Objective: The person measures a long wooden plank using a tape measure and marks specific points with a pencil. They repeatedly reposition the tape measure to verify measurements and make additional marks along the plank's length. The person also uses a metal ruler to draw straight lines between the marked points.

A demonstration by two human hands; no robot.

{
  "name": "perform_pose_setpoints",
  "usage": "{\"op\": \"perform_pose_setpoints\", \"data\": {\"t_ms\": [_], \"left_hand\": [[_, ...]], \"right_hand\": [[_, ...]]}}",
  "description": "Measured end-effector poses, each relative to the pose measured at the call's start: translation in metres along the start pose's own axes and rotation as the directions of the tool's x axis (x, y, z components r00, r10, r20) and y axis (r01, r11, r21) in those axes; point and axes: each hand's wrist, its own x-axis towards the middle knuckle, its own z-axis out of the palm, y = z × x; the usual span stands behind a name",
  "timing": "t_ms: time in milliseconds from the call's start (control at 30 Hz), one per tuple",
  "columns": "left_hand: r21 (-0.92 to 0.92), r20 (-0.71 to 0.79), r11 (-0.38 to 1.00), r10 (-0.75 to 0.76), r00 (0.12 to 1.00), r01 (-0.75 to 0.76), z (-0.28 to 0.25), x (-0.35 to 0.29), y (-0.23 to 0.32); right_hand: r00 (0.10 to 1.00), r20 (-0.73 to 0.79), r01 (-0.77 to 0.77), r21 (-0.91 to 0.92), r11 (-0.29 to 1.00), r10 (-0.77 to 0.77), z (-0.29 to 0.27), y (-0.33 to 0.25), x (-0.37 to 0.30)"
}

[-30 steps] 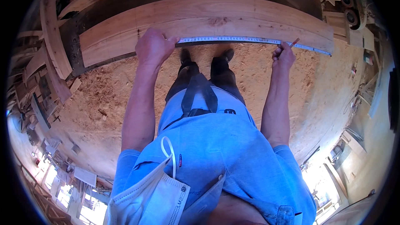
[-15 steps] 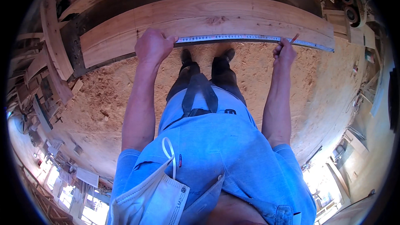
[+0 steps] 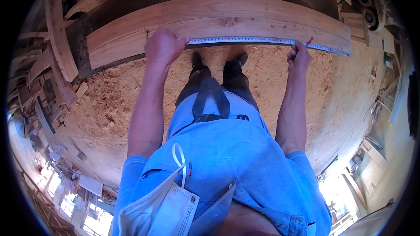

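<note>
A long, pale wooden board [image 3: 227, 9] lies crosswise in front of me. The white blade of a tape measure [image 3: 236, 39] runs along its near edge and reaches the board's right end. My left hand [image 3: 162, 49] is closed in a fist at the left end of the visible blade, with the thumb pointing right; whatever the fist encloses besides the tape is hidden. At the near edge farther right, my right hand [image 3: 299, 56] is closed, its thumb on or against the blade. A thin reddish pencil [image 3: 310, 42] sticks up from its fingers.
Sawdust and shavings cover the floor [image 3: 109, 105] around my feet. Stacked planks [image 3: 60, 39] lean at the left. Round machine parts [image 3: 369, 15] stand at the far right, near more boards. A face mask [image 3: 157, 209] hangs at my chest.
The whole view has shifted very slightly. Both hands keep their places along the board, and the tape stays stretched between them.
</note>
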Motion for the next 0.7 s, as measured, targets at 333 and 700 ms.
{"op": "perform_pose_setpoints", "data": {"t_ms": [333, 700], "left_hand": [[0.008, -0.031, 1.000, -0.013, 0.999, 0.013, 0.004, 0.000, -0.001], [0.032, -0.030, 0.999, -0.004, 1.000, 0.005, 0.004, 0.000, 0.000]], "right_hand": [[0.831, 0.463, 0.273, 0.145, 0.951, -0.309, 0.050, 0.018, -0.090], [0.604, 0.791, 0.250, -0.068, 0.966, -0.101, 0.105, 0.003, -0.137]]}}
